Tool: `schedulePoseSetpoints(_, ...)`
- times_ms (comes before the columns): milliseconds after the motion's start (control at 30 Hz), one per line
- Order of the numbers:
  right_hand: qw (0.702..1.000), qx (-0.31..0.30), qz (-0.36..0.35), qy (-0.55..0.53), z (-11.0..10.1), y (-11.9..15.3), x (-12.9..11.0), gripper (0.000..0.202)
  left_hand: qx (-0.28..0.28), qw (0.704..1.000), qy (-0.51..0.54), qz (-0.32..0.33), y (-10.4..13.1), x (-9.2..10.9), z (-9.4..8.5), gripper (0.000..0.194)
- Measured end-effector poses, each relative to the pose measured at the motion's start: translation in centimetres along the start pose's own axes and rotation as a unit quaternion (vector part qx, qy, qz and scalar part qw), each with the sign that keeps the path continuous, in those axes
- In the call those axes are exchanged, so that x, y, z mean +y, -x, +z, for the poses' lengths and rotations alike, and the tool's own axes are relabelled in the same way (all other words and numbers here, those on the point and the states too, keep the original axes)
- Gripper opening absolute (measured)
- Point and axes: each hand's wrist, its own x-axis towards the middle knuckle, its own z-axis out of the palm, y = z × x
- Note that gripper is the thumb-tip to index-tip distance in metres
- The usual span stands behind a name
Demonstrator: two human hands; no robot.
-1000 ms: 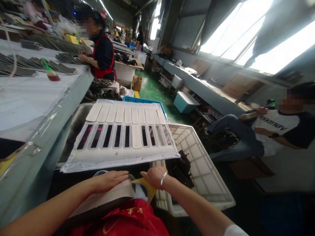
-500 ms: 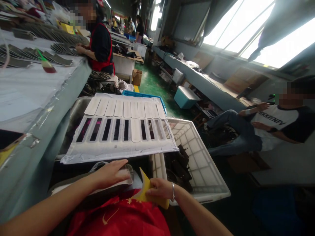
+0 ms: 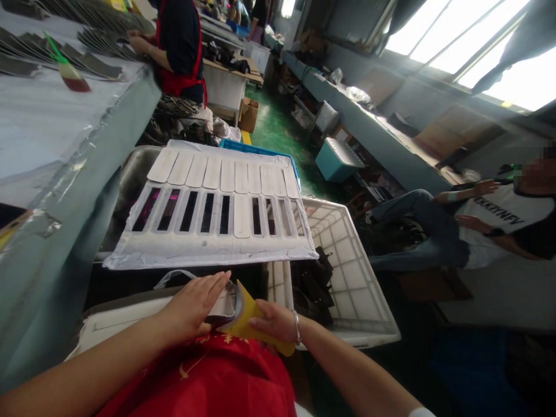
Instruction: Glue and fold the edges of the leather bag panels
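My right hand (image 3: 274,321) is closed round a yellow, curved, flat piece (image 3: 247,318), whose pointed tip stands up towards my left hand. My left hand (image 3: 195,304) lies palm down with its fingers stretched out, at the edge of a light padded surface (image 3: 121,321) in front of my red apron (image 3: 204,382). Just right of its fingers is a clear, shiny rim (image 3: 228,301), partly hidden by the yellow piece. Beyond my hands a white slotted board (image 3: 208,252) carries a row of pale strips (image 3: 197,171), with one more strip (image 3: 242,217) over a slot.
A white crate (image 3: 351,272) with dark pieces (image 3: 317,284) stands to the right. The left table (image 3: 99,121) bears grey curved pieces (image 3: 95,63) and a green-tipped bottle (image 3: 69,72). One person (image 3: 180,52) works there; another (image 3: 490,220) sits at the right.
My left hand has moved slightly back and closer to the yellow piece. My right hand has shifted a little left with that piece. The view has tilted downward.
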Motion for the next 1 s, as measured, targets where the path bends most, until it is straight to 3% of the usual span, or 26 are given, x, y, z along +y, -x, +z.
schedulePoseSetpoints(167, 0.999, -0.031, -0.005, -0.01, 0.5, -0.9, -0.7, 0.021, 0.033, 0.999, 0.015, 0.018, 0.0, -0.5, 0.5, 0.103)
schedulePoseSetpoints(433, 0.997, -0.051, 0.007, -0.049, 0.2, -1.6, -1.8, 0.023, 0.026, 0.999, -0.014, 0.03, 0.1, -0.9, 0.7, 0.109)
schedulePoseSetpoints(633, 0.995, -0.028, 0.028, -0.094, 0.9, -2.0, -1.6, 0.029, 0.049, 0.997, -0.045, 0.038, 0.5, -0.8, 1.1, 0.103)
schedulePoseSetpoints(800, 0.99, 0.015, -0.005, -0.143, 2.4, -2.5, -0.4, 0.046, 0.039, 0.997, -0.062, 0.036, 0.5, -0.6, 0.5, 0.1)
schedulePoseSetpoints(1000, 0.983, 0.036, -0.018, -0.177, 2.5, -2.7, 1.1, 0.047, 0.051, 0.994, -0.096, 0.014, 0.2, -0.3, 0.6, 0.088)
